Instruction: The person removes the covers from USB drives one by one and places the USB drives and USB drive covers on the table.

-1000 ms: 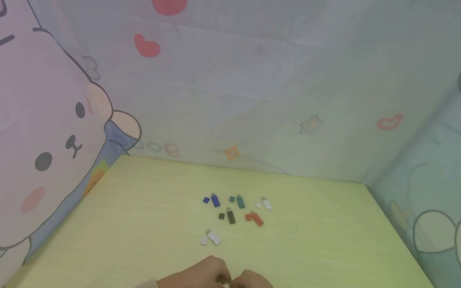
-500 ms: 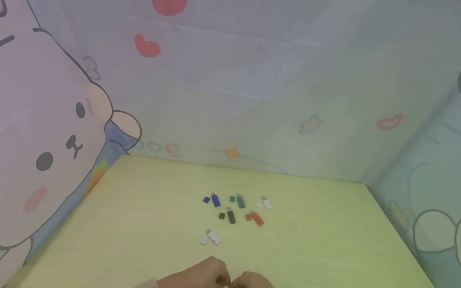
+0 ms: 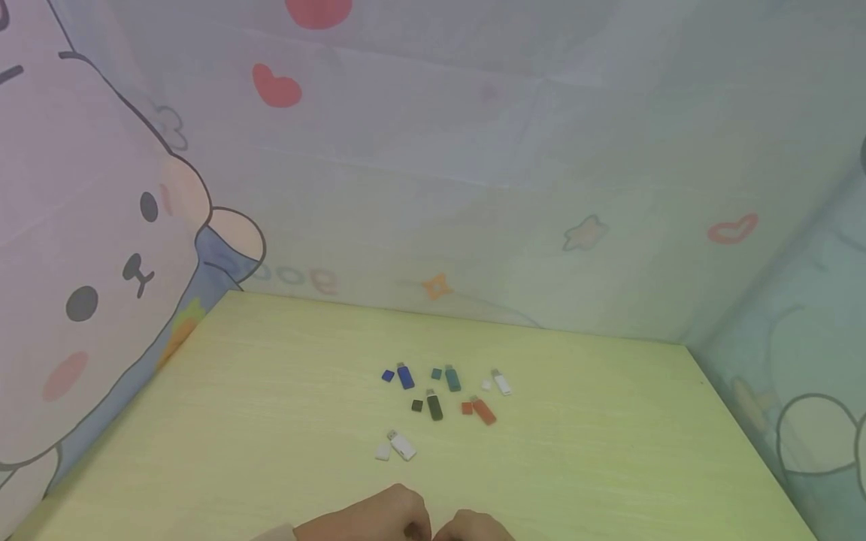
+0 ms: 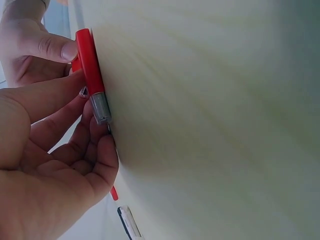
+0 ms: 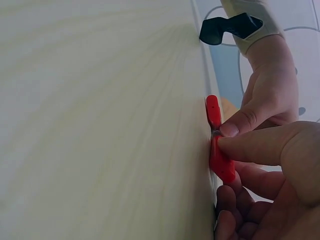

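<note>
My left hand [image 3: 379, 515] and right hand [image 3: 471, 527] meet at the bottom edge of the head view, fingers bent inward. Between them is a red USB flash drive [image 4: 89, 60] with a silver metal end, held low beside the pale tabletop; the head view hides it. Fingertips of both hands pinch it. In the right wrist view, it shows as two red parts with a bit of metal between; the left thumb [image 5: 230, 130] sits at that joint and the right hand [image 5: 280, 175] grips the nearer red part. How the parts join, I cannot tell.
Beyond the hands lie uncapped flash drives, each beside its cap: blue [image 3: 405, 376], green [image 3: 452, 379], black [image 3: 434, 406], red [image 3: 483, 411], a small white one [image 3: 501, 383] and a larger white one [image 3: 403, 446] nearest. A printed cloth [image 3: 433, 165] stands behind the yellow-green table [image 3: 609, 436].
Both hands stay at the front edge with only slight finger movement; the left has sunk a little lower. The drives lying on the table have not moved.
</note>
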### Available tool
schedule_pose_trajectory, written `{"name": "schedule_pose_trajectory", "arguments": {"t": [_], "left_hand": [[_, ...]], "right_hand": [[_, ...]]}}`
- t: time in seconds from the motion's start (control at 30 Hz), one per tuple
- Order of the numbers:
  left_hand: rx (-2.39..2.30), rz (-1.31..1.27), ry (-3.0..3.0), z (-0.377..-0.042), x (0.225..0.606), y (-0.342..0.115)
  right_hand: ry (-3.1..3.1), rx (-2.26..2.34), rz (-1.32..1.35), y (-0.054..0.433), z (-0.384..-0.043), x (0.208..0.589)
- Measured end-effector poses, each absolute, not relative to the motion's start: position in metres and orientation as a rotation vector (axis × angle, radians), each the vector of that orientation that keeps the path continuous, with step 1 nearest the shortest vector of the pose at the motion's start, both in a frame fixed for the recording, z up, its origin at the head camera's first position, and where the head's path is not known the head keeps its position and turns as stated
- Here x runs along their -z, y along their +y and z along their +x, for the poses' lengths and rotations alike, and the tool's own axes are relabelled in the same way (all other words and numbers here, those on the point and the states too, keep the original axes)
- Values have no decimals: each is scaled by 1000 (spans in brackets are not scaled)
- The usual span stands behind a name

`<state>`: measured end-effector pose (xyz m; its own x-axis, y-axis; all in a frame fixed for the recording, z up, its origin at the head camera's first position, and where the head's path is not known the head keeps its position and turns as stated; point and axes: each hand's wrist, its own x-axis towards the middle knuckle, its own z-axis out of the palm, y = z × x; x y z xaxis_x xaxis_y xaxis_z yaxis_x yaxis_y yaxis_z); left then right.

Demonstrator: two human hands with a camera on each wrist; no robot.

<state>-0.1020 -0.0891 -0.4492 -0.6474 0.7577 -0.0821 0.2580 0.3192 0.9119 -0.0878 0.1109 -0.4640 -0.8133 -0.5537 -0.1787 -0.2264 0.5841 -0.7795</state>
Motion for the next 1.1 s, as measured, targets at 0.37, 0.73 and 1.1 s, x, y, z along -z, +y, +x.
{"name": "schedule_pose_trajectory", "arguments": {"t": [0.37,0.73,1.1], "left_hand": [[-1295,834,2110,-100,445,-91],[-1348,908,2060,-102,447,-91],[-1311,868,2112,-108,441,-90]], "right_hand": [[2444,1146,-578,115,-83,464],[2392,1230,-615,120,-83,461],[2337,1154,-503,121,-92,448]]}}
